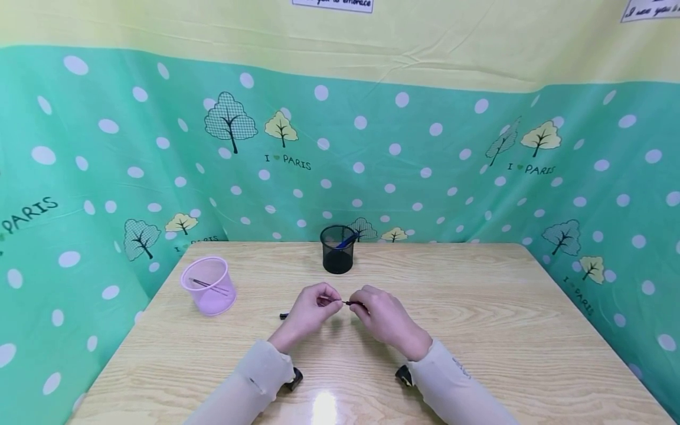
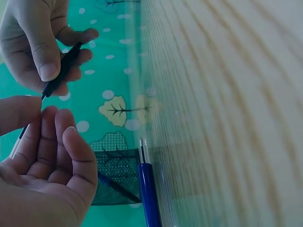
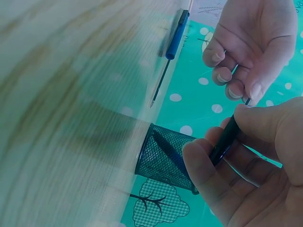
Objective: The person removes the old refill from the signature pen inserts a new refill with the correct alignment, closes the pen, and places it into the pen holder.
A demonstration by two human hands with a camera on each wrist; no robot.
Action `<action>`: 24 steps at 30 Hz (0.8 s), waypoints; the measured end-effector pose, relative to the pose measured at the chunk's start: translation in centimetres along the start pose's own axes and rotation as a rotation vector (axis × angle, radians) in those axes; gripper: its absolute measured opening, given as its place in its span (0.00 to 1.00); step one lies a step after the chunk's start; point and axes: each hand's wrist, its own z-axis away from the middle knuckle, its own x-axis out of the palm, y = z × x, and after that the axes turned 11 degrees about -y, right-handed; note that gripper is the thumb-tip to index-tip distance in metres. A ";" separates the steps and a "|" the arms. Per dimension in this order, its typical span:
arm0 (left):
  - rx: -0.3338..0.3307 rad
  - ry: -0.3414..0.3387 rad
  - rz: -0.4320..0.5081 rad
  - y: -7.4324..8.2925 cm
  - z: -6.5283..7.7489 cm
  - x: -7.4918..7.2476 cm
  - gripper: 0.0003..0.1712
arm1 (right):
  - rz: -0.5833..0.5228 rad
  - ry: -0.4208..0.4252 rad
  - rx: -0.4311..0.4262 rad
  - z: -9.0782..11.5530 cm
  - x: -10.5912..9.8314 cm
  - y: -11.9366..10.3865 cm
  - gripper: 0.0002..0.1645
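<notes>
My left hand [image 1: 310,313] pinches a thin pen refill [image 2: 19,139] between thumb and index finger; its pale tube runs back over the palm. Facing it, my right hand [image 1: 385,317] holds a short black pen barrel [image 3: 225,142] between thumb and fingers. The refill's dark end meets the narrow end of the barrel, the two in line in the air above the table. On the tabletop lies a blue pen part [image 3: 177,40] with a refill tip sticking out of it; the left forearm mostly hides it in the head view.
At the table's back stands a black mesh cup [image 1: 337,260] with a blue pen [image 1: 347,239] in it. A lilac cup [image 1: 216,302] holding thin dark sticks stands on the left. A patterned cloth [image 1: 372,147] hangs behind the wooden table [image 1: 478,295].
</notes>
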 end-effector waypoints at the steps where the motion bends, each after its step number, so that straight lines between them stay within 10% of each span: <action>1: -0.003 -0.003 -0.005 0.0 0.0 0.0 0.03 | -0.001 0.000 0.001 0.0 0.0 0.0 0.04; 24: -0.032 -0.026 0.018 -0.2 -0.1 -0.4 0.08 | -0.004 0.000 0.009 0.0 -0.1 -0.1 0.04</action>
